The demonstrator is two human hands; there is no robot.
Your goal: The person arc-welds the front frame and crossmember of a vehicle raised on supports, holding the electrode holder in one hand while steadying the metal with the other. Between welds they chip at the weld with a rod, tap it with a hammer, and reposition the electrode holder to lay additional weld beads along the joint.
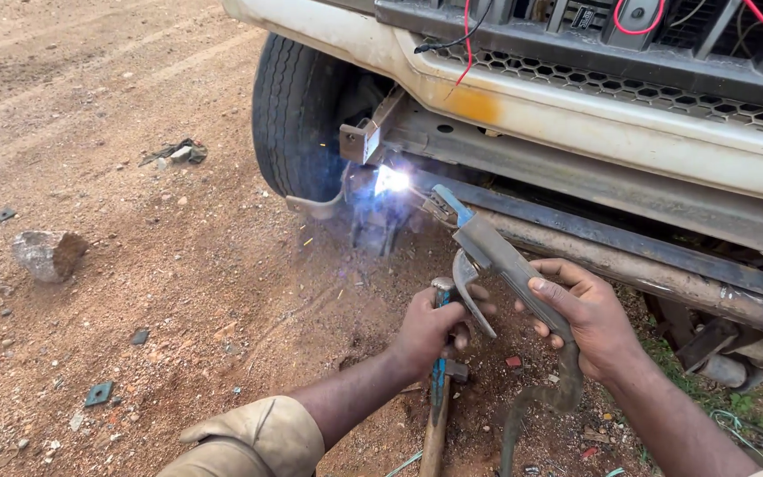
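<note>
My right hand (pixel 586 316) grips the grey handle of a welding electrode holder (pixel 496 256). Its tip reaches up and left to a bright white-blue arc (pixel 390 179) under a vehicle's front frame. My left hand (pixel 430 327) is closed round a hammer (pixel 438 389) with a blue neck and wooden handle, held head up just left of the holder. A thick cable (pixel 536 402) hangs down from the holder. A steel bracket (pixel 364 140) sticks out just above the arc.
The vehicle's pale bumper (pixel 593 119) and dark grille span the top right, with a tyre (pixel 298 115) at left. Steel bars (pixel 655 265) run beneath. A rock (pixel 49 254) and small metal scraps lie on the reddish dirt ground (pixel 134 177).
</note>
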